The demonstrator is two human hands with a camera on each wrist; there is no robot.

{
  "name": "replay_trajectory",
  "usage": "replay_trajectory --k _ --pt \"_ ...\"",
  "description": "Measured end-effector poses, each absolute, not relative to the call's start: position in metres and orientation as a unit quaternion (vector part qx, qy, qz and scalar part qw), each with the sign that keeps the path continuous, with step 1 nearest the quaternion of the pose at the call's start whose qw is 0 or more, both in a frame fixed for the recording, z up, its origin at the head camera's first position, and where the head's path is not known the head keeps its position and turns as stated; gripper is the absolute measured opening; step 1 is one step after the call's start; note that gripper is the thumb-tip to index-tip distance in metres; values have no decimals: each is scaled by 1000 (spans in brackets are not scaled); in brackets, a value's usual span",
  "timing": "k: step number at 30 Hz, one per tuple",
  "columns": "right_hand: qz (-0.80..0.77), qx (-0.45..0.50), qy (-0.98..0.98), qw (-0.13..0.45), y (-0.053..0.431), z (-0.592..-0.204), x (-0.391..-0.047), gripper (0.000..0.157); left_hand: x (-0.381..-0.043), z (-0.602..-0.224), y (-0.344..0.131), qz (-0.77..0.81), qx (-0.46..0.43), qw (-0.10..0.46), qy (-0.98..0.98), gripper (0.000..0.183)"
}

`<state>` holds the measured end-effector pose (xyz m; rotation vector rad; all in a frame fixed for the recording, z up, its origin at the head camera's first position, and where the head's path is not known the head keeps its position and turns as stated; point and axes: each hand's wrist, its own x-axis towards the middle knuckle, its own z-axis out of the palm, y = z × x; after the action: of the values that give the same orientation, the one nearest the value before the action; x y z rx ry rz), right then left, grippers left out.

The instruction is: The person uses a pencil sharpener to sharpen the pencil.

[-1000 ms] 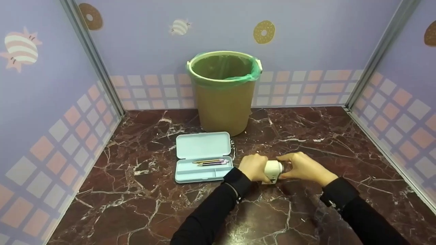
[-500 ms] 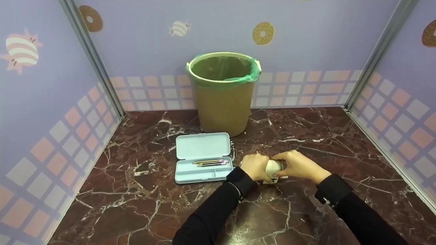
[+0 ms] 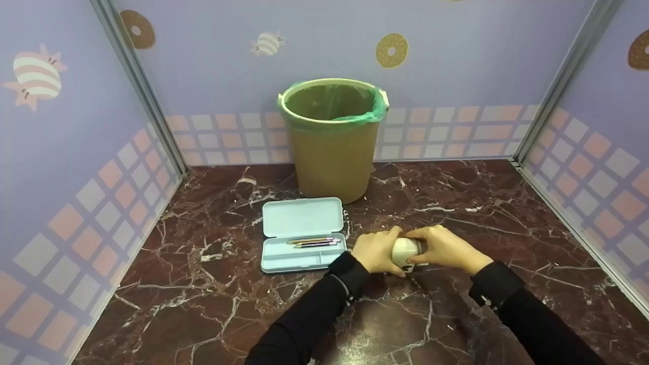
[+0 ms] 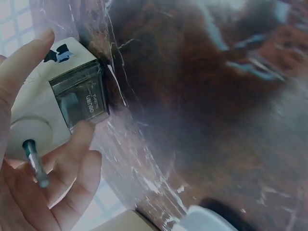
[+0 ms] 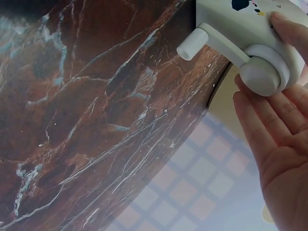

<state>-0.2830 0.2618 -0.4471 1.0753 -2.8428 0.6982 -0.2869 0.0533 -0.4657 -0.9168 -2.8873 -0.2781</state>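
A cream pencil sharpener [image 3: 404,249] with a hand crank sits on the marble surface between both hands. My left hand [image 3: 375,251] holds its front end, thumb on one side and fingers on the other. In the left wrist view, a short piece of pencil [image 4: 36,163] sticks out of the front hole, above the see-through shavings drawer [image 4: 79,98]. My right hand [image 3: 443,247] grips the crank end, its thumb on the body and fingertips behind the crank's round base. The crank handle [image 5: 192,44] hangs free of the fingers in the right wrist view.
Left of the hands lies an opened light blue pencil case [image 3: 302,217] with several pencils [image 3: 317,243] in its tray. Behind it stands a tan bin [image 3: 334,157] with a green liner [image 3: 375,114]. Patterned walls [image 3: 456,66] enclose the surface.
My right hand has moved left from beside the crank end onto the sharpener. My left hand has shifted slightly left, with its fingers spread a little more.
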Motion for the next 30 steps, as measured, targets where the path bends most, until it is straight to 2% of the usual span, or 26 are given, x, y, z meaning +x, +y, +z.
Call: replay_trajectory --k 7,12,19,30 --pt "230 336 -913 2 261 -447 -284 38 -285 -461 25 -135 -313 66 -938 73" --pt "228 329 -916 1 260 -446 -283 37 -286 -461 6 -182 -318 75 -928 51" --pt "224 327 -918 -3 259 -445 -283 38 -286 -469 0 -228 -333 121 -907 21" --pt "229 333 -915 -1 259 -445 -284 36 -286 -470 6 -193 -338 166 -906 8"
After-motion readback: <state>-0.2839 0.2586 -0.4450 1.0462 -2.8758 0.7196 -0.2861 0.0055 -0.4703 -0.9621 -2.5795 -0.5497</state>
